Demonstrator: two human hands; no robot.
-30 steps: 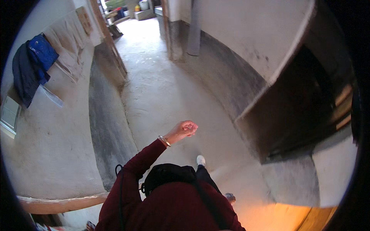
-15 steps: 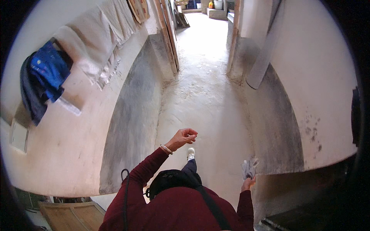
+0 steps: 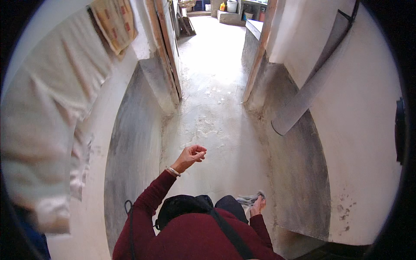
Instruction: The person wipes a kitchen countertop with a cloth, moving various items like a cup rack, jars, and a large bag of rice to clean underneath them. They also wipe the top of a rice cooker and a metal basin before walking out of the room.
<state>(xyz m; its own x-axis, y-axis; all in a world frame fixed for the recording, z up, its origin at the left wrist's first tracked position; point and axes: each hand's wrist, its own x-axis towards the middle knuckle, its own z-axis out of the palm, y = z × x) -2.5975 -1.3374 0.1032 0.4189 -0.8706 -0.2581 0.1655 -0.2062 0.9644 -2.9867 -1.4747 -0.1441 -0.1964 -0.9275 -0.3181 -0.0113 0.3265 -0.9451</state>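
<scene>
My left hand (image 3: 190, 156) is raised in front of me over the concrete floor (image 3: 216, 117), fingers curled loosely with nothing visible in them, a bracelet on the wrist. My right hand (image 3: 257, 206) hangs low at my side and grips a crumpled grey cloth (image 3: 248, 199). I wear a dark red long-sleeved top, with a black bag (image 3: 182, 207) and strap across my chest.
A narrow passage runs ahead between a pale wall on the left (image 3: 130, 143) and a wall on the right (image 3: 346, 143). A grey drainpipe (image 3: 310, 86) slants down the right wall. Cloths (image 3: 52, 112) hang on the left. A wooden door frame (image 3: 164, 47) and containers (image 3: 232, 6) lie farther on.
The view has swung to look straight down the passage and I have moved forward. My right hand with the grey cloth has come into sight. The blue garment has left the view.
</scene>
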